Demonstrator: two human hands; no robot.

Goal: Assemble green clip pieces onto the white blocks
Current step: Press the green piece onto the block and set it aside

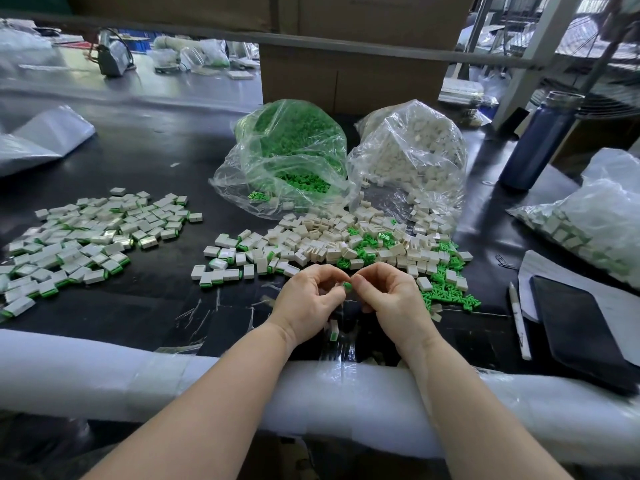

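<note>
Your 2 hands meet just above the near edge of the dark tabletop (145, 161), forearms resting on the white foam padding (104, 382) that runs along that edge. Your left hand (308, 299) has its fingers curled in, and your right hand (391, 296) mirrors it; between their tips you pinch a small green clip piece (347, 286). Whether a white block sits hidden inside either palm cannot be told. Just below your left hand, a white block with a green end (334, 330) shows at the heel of the palm; whether it is held or lies on the tabletop is unclear.

Right beyond your knuckles lies the working heap of loose white blocks (329, 240), mixed toward the right with scattered green clips (446, 292), which spread down to the right of your right hand. Behind that heap stand 2 open clear bags side by side: the bag of green clips (291, 150) on the left and the bag of white blocks (412, 150) on the right, both spilling toward the heap.

To your left, well apart from your hands, sits the pile of finished blocks (86, 233), white with green edges. At the far right a filled plastic bag (588, 223) holds more of them. Near your right forearm lie a white pen (518, 320), a dark tablet (581, 330) on white paper (540, 271), and farther back a blue bottle (540, 140) stands upright. A cardboard box (346, 74) rises behind the 2 bags.
</note>
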